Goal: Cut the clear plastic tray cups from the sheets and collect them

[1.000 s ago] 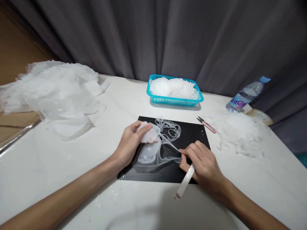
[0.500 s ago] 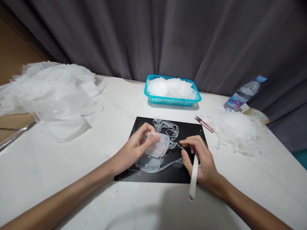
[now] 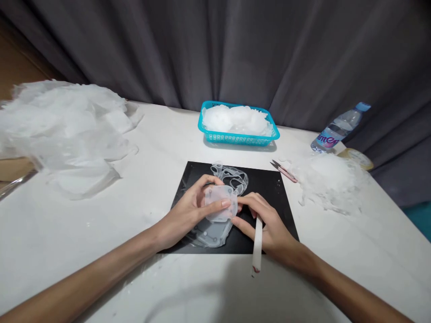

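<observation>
A translucent, rounded-square silicone-like piece (image 3: 216,194) with small round marks at its corners is pinched in my left hand (image 3: 188,206), thumb flat across its front. At its right edge are the thumb and fingertips of my right hand (image 3: 269,222). That same hand keeps a slim white stick-like tool (image 3: 257,249) tucked in the palm, one end pointing toward me. Beneath, more translucent sheet (image 3: 213,235) lies on a black mat (image 3: 279,202). Thin clear strips (image 3: 240,172) curl on the mat behind the held piece.
A blue basket (image 3: 242,139) of white translucent pieces stands at the back. Pink-handled snips (image 3: 286,172) lie beside a scrap pile (image 3: 330,179) at right. Behind that are a water bottle (image 3: 338,130) and a tape roll (image 3: 357,158). A large heap of translucent sheets (image 3: 70,121) covers the left.
My right hand has moved left to the held piece, carrying the white tool along. The strip that stretched between the piece and my right fingers no longer shows. The view has shifted slightly.
</observation>
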A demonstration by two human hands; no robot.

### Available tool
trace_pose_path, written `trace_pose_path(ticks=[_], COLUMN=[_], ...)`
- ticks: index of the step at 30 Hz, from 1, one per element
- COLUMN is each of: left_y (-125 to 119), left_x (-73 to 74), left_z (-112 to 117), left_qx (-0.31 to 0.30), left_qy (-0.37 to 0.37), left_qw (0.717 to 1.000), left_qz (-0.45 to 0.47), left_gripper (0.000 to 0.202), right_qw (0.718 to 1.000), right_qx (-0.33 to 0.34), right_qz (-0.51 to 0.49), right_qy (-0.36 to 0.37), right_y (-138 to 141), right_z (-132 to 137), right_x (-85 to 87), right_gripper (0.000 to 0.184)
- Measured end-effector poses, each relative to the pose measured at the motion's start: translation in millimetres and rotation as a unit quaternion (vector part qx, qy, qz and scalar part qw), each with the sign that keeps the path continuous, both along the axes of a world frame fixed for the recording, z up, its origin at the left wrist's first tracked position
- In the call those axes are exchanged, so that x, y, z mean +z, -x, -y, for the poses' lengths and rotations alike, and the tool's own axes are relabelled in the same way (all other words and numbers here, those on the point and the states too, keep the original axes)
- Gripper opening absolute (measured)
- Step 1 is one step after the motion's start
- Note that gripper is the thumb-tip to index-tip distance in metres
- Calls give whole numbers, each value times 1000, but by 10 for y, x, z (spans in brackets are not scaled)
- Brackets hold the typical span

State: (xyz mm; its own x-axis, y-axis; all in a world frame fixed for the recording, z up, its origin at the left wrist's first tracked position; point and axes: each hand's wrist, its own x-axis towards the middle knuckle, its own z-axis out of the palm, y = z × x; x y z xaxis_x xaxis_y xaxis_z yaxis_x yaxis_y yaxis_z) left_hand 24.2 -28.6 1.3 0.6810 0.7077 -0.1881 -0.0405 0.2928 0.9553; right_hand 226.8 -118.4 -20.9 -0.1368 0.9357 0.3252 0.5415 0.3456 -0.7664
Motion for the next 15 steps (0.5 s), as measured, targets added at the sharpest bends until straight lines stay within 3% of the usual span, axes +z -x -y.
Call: trace_pose_path(ticks=[4, 9, 12, 15], left_y=[0, 14, 26, 31], left_x=[-24, -43, -92, -131], left_z=[5, 3, -2, 1], left_qx=[19, 21, -4, -20], left_qy=[-29, -64, -90, -69], left_qw=[999, 997, 995, 997], left_qz=[-16, -33, -45, -26], left_gripper=[40, 36, 47, 52], right_qw=[1000, 1000, 1000, 1000], right_qx=[1, -5, -3, 10], right_qz=[-17, -15, 3, 25], right_qy=[13, 13, 7, 1], right_y=[-28, -48, -55, -73], right_z=[-17, -20, -14, -5], right_x=[2, -31, -66, -76], right_gripper=[2, 8, 9, 8])
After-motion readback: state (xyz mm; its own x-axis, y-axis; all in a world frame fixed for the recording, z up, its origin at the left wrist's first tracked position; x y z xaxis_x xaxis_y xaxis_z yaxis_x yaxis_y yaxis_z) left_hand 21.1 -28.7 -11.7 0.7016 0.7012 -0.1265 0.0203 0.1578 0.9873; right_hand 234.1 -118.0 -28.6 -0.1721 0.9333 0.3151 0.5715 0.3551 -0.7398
